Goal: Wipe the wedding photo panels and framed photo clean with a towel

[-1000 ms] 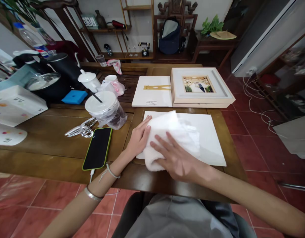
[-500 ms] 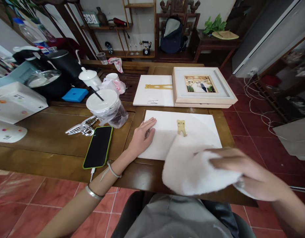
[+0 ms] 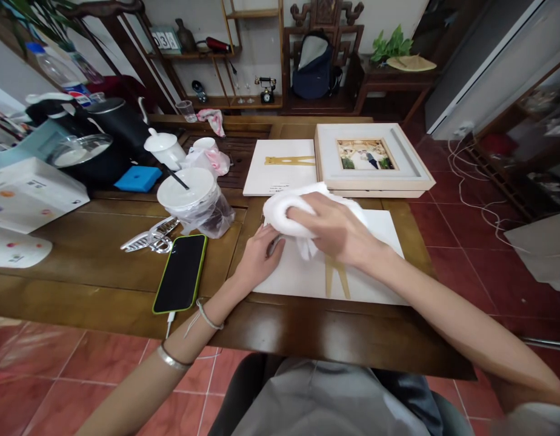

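Observation:
My right hand [image 3: 332, 227] grips a white cloth [image 3: 284, 209] and presses it on the far part of a white board [image 3: 289, 272]. Two tan legs of a flat stand piece [image 3: 337, 278] show on the board below my wrist; its upper part is hidden by my hand. My left hand [image 3: 259, 257] lies with its fingers stretched out on the board's left edge, close to the cloth. Just behind the board stand a second white panel [image 3: 257, 175] with a similar tan piece and a white picture frame [image 3: 328, 175] holding a photo.
To the left lie a phone [image 3: 180, 272] in a green case, a silver hair clip [image 3: 148, 237] and a lidded cup [image 3: 189, 191] in a plastic bag. Farther back are a white teapot [image 3: 165, 150], a blue box [image 3: 138, 179] and a black pot [image 3: 93, 163].
My right hand has carried the cloth from the board's near right corner forward and left to its far edge. My left hand has stayed in place.

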Demonstrator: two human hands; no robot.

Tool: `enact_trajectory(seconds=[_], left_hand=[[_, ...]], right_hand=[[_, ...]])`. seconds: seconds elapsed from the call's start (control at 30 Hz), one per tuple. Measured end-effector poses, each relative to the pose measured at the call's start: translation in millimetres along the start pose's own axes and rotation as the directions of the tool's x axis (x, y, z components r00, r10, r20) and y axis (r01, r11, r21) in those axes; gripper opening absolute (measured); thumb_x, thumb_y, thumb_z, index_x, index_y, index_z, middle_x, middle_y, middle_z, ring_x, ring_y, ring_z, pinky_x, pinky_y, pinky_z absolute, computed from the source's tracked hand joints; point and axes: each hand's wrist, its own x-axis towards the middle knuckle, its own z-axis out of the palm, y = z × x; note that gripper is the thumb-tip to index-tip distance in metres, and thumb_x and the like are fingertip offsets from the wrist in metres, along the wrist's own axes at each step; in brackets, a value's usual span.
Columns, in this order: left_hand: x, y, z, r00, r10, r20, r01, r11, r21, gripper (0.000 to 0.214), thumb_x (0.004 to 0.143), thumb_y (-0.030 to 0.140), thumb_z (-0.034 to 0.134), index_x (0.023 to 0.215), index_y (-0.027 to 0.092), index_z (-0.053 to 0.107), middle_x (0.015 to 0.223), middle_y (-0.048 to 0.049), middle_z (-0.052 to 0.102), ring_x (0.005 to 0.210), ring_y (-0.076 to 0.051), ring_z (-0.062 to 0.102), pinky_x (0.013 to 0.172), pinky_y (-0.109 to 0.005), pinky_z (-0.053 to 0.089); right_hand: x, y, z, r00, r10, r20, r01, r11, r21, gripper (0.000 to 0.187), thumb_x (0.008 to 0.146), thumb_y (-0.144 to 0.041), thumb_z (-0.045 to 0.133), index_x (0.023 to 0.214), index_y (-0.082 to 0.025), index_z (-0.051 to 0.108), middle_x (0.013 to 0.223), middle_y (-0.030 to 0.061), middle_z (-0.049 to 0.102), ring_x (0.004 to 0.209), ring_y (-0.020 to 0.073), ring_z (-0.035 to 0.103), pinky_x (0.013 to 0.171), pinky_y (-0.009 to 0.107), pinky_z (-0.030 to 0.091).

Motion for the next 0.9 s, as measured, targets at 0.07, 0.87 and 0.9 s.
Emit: enact_trajectory(seconds=[0.07,0.87,0.9], left_hand=[[0.2,0.8,-0.8,1.000,-0.005,-0.006,0.005,1.000,0.006,0.018,0.089,0.020,0.049,0.094,0.019,0.067,0.094,-0.0062,0.071,0.100,-0.024,0.065,0.100,-0.042,0.046],[-0.7,-3.1,2.7,1.000,0.020,-0.022,-0.021,0.998,-0.066,0.030,0.090,0.024,0.049,0.116,0.019,0.065,0.128,-0.0110,0.063,0.125,-0.024,0.054,0.111,-0.049,0.037],[-0.9,-3.0,2.4,1.000,0.018,-0.023,-0.020,0.998,-0.065,0.031,0.091,0.025,0.049,0.117,0.019,0.065,0.129,-0.0109,0.062,0.126,-0.024,0.054,0.111,-0.049,0.037]], right_hand=[[18.0,4.6,11.3,0.990,-0.024,0.137,0.025,1.000,-0.007,0.042,0.072,0.001,0.042,0.107,-0.020,0.054,0.099,0.0074,0.061,0.084,0.0213,0.055,0.061,0.027,0.038],[-171.9,84.9,-43.2,0.902,0.431,0.025,-0.423,0.895,-0.139,0.020,0.068,-0.011,0.053,0.075,-0.026,0.043,0.063,0.0006,0.053,0.054,0.0196,0.051,0.051,0.034,0.038],[-176.7,81.4,-42.4,0.882,0.465,-0.078,-0.471,0.864,-0.176,0.019,0.068,-0.012,0.054,0.071,-0.026,0.042,0.061,0.0014,0.050,0.054,0.0208,0.050,0.051,0.035,0.037]])
